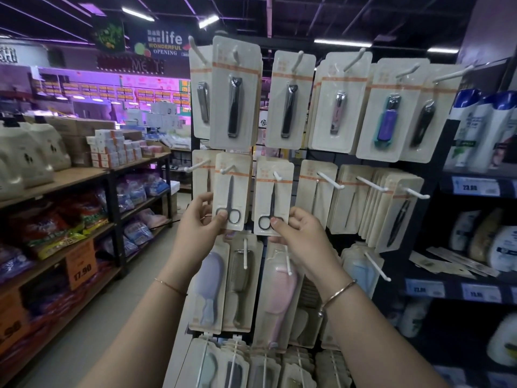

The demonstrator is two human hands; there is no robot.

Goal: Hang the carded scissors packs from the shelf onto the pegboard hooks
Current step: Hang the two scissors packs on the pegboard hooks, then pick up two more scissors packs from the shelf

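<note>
Two cream carded scissors packs hang in the second row of the pegboard rack. The left scissors pack (233, 191) is threaded on a white hook (227, 170), and my left hand (200, 219) pinches its lower left corner. The right scissors pack (272, 196) sits on another white hook (277, 175); my right hand (300, 231) grips its bottom edge with the thumb over the scissor handles. Both packs hang upright, side by side and slightly apart. The shelf the packs come from is not clearly in view.
Carded nail clippers (235, 93) fill the top row, and combs and brushes (240, 284) hang below my hands. More carded tools (391, 208) hang to the right on long white hooks. A dark shelf with bottles (481, 130) stands at right. Wooden shelving (70, 177) lines the aisle at left.
</note>
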